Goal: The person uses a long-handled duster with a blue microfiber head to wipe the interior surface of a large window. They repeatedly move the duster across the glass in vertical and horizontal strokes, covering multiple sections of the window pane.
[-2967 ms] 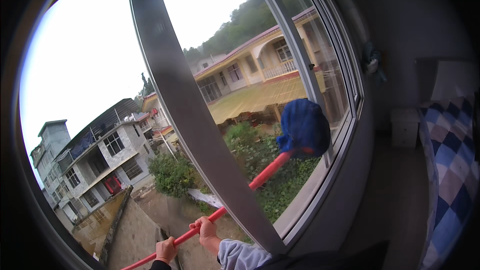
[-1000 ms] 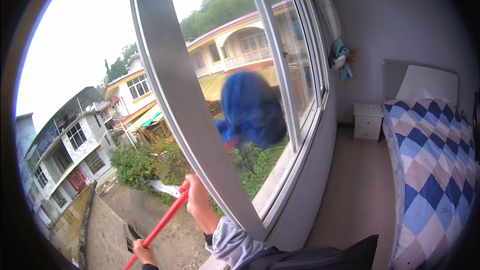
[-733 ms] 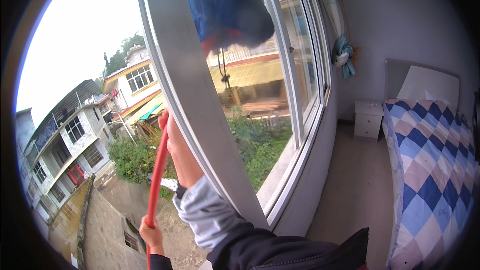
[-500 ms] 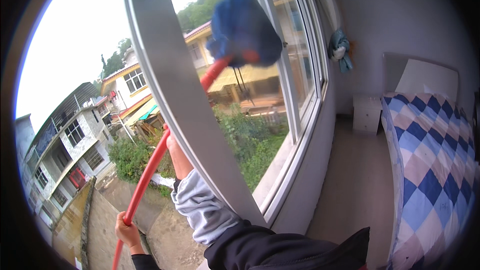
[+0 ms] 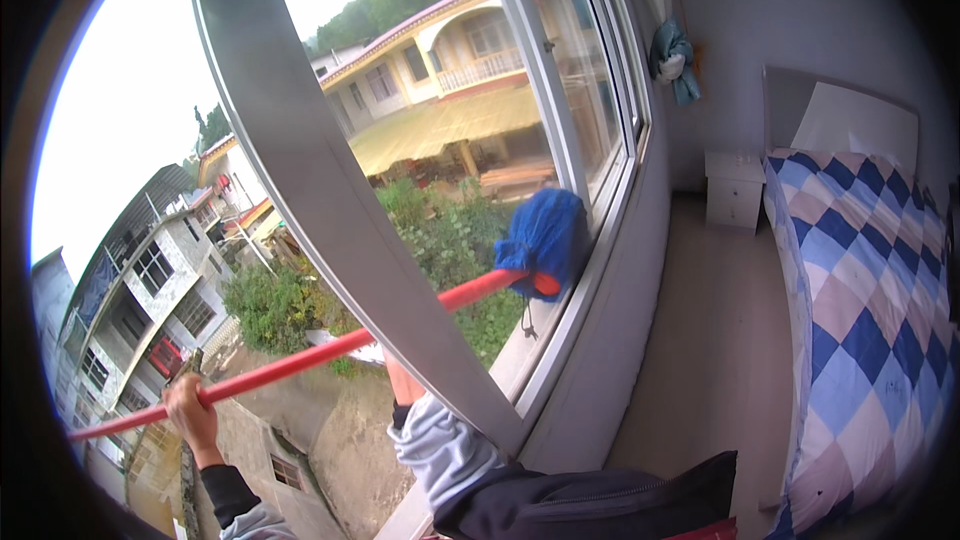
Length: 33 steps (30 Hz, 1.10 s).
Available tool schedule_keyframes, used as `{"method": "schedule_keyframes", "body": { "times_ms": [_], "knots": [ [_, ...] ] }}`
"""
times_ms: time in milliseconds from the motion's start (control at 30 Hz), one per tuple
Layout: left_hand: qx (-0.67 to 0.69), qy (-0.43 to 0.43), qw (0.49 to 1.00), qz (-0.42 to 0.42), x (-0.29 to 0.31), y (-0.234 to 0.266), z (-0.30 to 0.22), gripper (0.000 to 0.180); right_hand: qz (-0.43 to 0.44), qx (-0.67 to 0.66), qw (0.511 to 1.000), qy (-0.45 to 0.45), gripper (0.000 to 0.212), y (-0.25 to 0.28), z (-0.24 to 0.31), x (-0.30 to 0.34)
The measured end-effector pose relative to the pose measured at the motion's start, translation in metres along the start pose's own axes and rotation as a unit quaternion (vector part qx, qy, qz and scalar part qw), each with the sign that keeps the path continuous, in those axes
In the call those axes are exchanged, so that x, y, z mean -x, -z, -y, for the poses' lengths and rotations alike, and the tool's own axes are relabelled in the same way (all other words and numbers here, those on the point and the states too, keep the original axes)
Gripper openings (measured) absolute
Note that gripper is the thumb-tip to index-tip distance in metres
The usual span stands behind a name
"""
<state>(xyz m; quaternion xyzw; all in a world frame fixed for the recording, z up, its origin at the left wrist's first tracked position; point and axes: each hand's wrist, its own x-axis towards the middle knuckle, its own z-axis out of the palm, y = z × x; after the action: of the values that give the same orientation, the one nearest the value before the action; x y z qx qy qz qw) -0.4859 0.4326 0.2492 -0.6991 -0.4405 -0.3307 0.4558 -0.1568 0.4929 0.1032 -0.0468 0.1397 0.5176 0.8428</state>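
A long red pole [image 5: 290, 364] slants from the far left up to the window, passing behind the upright window frame [image 5: 290, 150]. Its end carries a blue cloth cover [image 5: 546, 238] with a dark cord dangling, low by the window's inner corner. My left hand [image 5: 190, 412] is closed round the pole outside, toward its far-left end. Reaching past the frame, my right hand [image 5: 403, 380] meets the pole at mid-length; the frame hides most of its fingers. Both arms wear dark sleeves with light grey showing.
A sliding window sash [image 5: 575, 80] stands right of the opening. Inside are a bed [image 5: 860, 340] with a diamond-patterned cover, a white nightstand [image 5: 733, 190] and a tied curtain [image 5: 675, 60]. Outside lie bushes [image 5: 265, 305], a concrete yard [image 5: 340, 440] and houses [image 5: 480, 50].
The cloth-covered end has come down and right, from high at the opening to its lower corner. The pole has tilted from steep to shallow; my left hand has moved up and left with it.
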Motion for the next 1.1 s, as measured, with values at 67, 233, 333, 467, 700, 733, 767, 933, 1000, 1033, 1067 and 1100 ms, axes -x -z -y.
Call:
{"method": "schedule_keyframes", "body": {
  "times_ms": [67,233,333,467,700,733,767,933,1000,1033,1067,1100],
  "knots": [
    [-0.022,0.038,0.999,0.031,0.04,-0.016,0.004,0.015,0.012,0.007,1.0,-0.001,0.02,-0.011,0.0,0.007],
    [0.003,0.172,0.981,0.085,0.141,-0.049,0.015,0.015,0.071,0.056,0.996,-0.014,0.021,-0.051,-0.009,0.047],
    [0.05,0.224,0.972,0.056,0.178,-0.058,0.008,0.012,0.19,0.126,0.974,-0.01,0.014,-0.071,-0.014,0.082],
    [0.106,0.283,0.952,0.039,0.188,-0.081,-0.026,0.01,0.273,0.167,0.947,-0.001,0.015,-0.103,-0.008,0.088],
    [0.283,0.25,0.925,-0.031,0.18,-0.096,-0.071,0.045,0.331,0.186,0.923,0.06,0.014,-0.13,-0.038,0.054],
    [0.266,0.273,0.924,0.024,0.178,-0.084,-0.07,0.066,0.335,0.182,0.923,0.059,0.014,-0.127,-0.041,0.052],
    [0.26,0.311,0.912,0.057,0.176,-0.07,-0.073,0.07,0.338,0.179,0.922,0.058,0.015,-0.125,-0.042,0.051],
    [0.274,0.337,0.899,0.061,0.097,-0.022,-0.106,0.087,0.311,0.112,0.944,0.013,0.011,-0.123,-0.028,0.074],
    [0.236,0.209,0.949,0.014,0.065,-0.014,-0.14,0.078,0.283,0.083,0.956,0.003,0.009,-0.123,-0.02,0.089],
    [0.2,0.176,0.964,0.006,0.053,-0.01,-0.152,0.074,0.265,0.075,0.961,-0.004,0.008,-0.121,-0.017,0.096],
    [0.178,0.177,0.968,-0.008,0.043,-0.007,-0.158,0.062,0.241,0.071,0.968,-0.015,0.007,-0.117,-0.014,0.102],
    [0.143,0.193,0.971,-0.017,0.038,-0.007,-0.165,0.05,0.247,0.065,0.966,-0.023,0.007,-0.113,-0.013,0.107]
  ]
}}
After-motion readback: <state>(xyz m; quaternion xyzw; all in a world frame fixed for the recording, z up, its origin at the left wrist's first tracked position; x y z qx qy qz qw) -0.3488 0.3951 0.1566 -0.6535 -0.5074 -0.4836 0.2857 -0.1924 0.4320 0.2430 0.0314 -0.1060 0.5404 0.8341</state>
